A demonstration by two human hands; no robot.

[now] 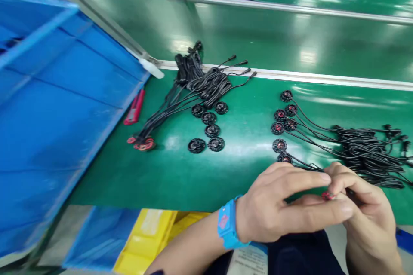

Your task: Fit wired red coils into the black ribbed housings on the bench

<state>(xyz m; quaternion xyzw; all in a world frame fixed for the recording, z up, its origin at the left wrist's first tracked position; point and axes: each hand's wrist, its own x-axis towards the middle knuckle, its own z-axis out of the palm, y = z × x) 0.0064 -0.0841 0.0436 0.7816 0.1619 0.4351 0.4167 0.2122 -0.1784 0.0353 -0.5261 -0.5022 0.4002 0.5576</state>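
Note:
My left hand [274,206], with a blue band [230,225] on the wrist, meets my right hand [364,204] at the lower right, above the bench edge. Between the fingertips of both hands is a small red part [328,196], mostly covered by the fingers. The right thumb and forefinger pinch it; the left thumb and a bent finger close in on it from the other side. Just beyond the hands lie round black discs [279,145] with red or copper-coloured centres, joined to bundled black cables [368,148].
Several loose black discs [212,130] lie mid-bench. Behind them, a cable bundle [209,84] trails leftward to red ends [143,142]. A red-handled tool [134,107] rests beside a large blue bin [64,116]. Yellow bins [145,240] stand below the green bench [155,184].

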